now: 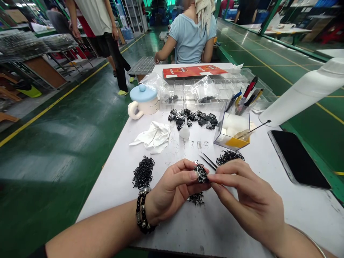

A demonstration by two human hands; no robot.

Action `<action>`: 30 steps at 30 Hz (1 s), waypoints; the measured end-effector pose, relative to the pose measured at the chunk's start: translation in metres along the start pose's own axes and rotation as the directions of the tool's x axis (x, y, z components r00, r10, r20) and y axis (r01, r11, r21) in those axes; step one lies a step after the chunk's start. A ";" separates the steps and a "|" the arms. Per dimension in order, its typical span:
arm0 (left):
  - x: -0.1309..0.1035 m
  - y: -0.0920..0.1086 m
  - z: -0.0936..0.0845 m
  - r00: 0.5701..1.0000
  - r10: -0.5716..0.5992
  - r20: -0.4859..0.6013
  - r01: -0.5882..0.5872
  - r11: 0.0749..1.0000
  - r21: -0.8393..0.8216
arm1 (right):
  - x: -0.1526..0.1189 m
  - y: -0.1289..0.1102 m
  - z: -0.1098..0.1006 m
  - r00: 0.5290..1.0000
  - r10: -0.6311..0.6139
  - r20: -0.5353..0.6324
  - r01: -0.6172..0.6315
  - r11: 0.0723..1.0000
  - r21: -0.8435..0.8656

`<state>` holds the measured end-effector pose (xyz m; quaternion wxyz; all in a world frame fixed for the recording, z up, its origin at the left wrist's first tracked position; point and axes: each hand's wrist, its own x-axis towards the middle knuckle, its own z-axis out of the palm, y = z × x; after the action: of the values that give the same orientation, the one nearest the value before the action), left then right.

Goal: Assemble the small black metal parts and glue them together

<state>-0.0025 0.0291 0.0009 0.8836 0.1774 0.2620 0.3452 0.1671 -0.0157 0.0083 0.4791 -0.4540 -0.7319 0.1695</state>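
Little piece [201, 173]: bumpy, with shiny metal-looking bits, in the left hand [172, 188].
Beads [143, 211]: smooth and shiny, on the left hand's wrist.
Cloth [154, 137]: soft-looking, wrinkly, not shiny, past the left hand.
Box [231, 133]: clear, shiny plastic, past the right hand [252, 199].
Phone [298, 157]: glossy like glass, right of the right hand.
Table [115, 175]: smooth, mostly dull, under both hands.

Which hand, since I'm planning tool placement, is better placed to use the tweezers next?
Probably the right hand: the tweezers run back toward it, though whether it holds them is hidden. The left hand is gripping the black part.
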 end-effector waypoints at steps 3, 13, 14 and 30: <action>0.001 0.000 -0.001 1.000 -0.009 -0.006 0.009 1.000 -0.018 | -0.001 0.002 0.001 1.000 -0.001 -0.003 0.001 1.000 0.019; 0.001 0.001 0.000 0.995 -0.057 0.079 0.060 0.998 -0.033 | -0.003 0.014 -0.003 0.944 0.305 0.130 -0.317 0.944 0.092; 0.000 0.001 0.001 0.995 -0.061 0.074 0.062 0.998 -0.023 | -0.003 0.014 -0.003 0.936 0.306 0.172 -0.322 0.943 0.078; -0.009 0.021 -0.001 0.730 0.392 0.559 -0.628 0.064 0.775 | -0.002 0.031 -0.007 0.957 0.195 0.217 -0.201 0.979 0.007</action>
<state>-0.0194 0.0374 0.0139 0.4387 0.7733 0.2399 0.3898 0.1886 -0.0018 -0.0108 0.3842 -0.4972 -0.7276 0.2752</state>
